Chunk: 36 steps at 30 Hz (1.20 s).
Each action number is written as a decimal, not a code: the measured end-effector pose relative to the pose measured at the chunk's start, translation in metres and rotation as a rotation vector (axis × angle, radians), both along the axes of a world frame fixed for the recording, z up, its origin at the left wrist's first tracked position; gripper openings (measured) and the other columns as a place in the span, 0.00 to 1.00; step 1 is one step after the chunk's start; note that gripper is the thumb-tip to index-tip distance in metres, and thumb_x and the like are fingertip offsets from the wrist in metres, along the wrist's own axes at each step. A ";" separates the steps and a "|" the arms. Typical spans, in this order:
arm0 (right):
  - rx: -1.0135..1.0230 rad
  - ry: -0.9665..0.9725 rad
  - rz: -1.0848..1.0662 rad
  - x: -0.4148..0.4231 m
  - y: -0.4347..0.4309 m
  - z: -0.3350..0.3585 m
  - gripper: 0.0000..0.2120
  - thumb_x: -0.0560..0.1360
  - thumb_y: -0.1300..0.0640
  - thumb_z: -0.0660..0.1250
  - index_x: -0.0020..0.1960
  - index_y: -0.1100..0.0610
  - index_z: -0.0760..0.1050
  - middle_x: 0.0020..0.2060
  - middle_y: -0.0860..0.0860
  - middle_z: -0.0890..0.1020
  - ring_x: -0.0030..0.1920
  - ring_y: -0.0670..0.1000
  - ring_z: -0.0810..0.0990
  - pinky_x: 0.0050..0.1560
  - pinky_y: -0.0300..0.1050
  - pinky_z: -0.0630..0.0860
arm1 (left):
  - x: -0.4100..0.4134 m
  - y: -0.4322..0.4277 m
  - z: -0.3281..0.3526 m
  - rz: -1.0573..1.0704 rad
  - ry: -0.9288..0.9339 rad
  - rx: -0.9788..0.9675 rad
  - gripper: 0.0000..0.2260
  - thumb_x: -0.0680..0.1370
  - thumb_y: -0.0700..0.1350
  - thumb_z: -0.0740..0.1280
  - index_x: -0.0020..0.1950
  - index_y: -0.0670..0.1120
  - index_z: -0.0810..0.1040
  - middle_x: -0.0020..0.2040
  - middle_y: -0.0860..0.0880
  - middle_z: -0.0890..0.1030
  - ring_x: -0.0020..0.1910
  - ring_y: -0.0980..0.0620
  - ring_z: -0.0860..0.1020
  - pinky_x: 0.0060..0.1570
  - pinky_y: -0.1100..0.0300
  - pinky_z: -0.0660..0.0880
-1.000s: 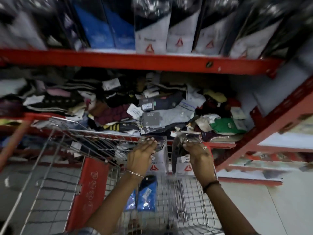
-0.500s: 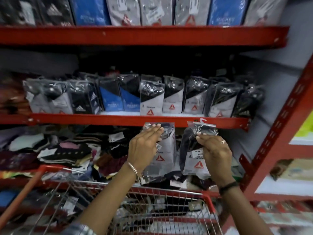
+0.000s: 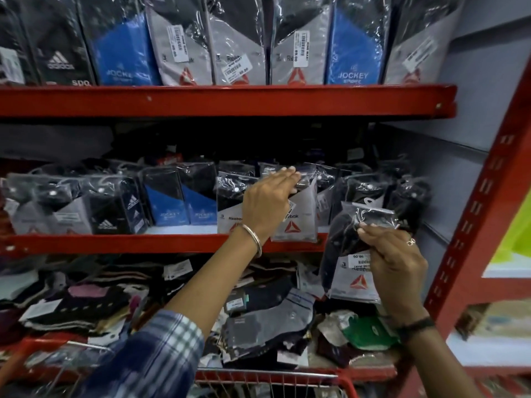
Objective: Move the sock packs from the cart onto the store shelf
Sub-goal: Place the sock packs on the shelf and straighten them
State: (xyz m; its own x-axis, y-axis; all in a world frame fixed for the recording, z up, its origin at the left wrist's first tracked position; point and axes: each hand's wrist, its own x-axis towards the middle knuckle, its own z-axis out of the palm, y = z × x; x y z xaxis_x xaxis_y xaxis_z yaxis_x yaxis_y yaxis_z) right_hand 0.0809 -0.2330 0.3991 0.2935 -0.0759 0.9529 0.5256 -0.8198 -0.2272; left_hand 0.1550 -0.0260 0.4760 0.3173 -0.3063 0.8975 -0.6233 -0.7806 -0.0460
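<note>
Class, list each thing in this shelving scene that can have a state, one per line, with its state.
Left hand: resting on a Reebok sock pack, fingers extended flat.
Reebok sock pack on the middle shelf: upright at the shelf's front edge.
Right hand: pinching a second pack.
Second Reebok sock pack: held in the air, below the middle shelf's level, not yet shelved.
Middle shelf: lined with upright packs.
Bottom shelf socks: loose, jumbled.

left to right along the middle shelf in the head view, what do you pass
adidas pack → blue jockey packs → left hand on a reebok pack → right hand holding another reebok pack → red upright
</note>
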 end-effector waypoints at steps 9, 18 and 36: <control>-0.011 -0.113 0.082 0.022 0.009 0.022 0.08 0.70 0.73 0.67 0.43 0.65 0.83 0.44 0.52 0.83 0.46 0.51 0.81 0.47 0.48 0.79 | 0.035 -0.005 -0.008 0.094 0.074 0.144 0.26 0.53 0.31 0.80 0.50 0.39 0.83 0.49 0.42 0.84 0.47 0.47 0.83 0.48 0.55 0.79; -0.021 -0.177 0.130 0.080 0.031 0.037 0.07 0.70 0.75 0.70 0.45 0.66 0.82 0.45 0.57 0.85 0.47 0.55 0.82 0.47 0.54 0.80 | 0.050 0.006 -0.020 0.145 0.065 0.136 0.25 0.54 0.32 0.80 0.50 0.39 0.83 0.48 0.42 0.84 0.46 0.47 0.84 0.47 0.55 0.79; 0.042 -0.207 0.070 0.156 0.043 0.018 0.11 0.77 0.66 0.61 0.45 0.68 0.81 0.44 0.60 0.84 0.52 0.51 0.76 0.59 0.47 0.74 | 0.063 -0.001 -0.041 0.156 0.044 0.080 0.18 0.60 0.28 0.76 0.48 0.39 0.83 0.47 0.42 0.85 0.45 0.46 0.84 0.45 0.53 0.80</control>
State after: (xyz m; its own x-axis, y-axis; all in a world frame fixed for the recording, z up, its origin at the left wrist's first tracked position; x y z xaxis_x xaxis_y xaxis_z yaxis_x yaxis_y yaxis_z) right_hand 0.2373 -0.1900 0.4172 0.0981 -0.1033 0.9898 0.6202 -0.7715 -0.1420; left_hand 0.2181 -0.0274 0.4350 0.4047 -0.3200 0.8567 -0.4978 -0.8629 -0.0871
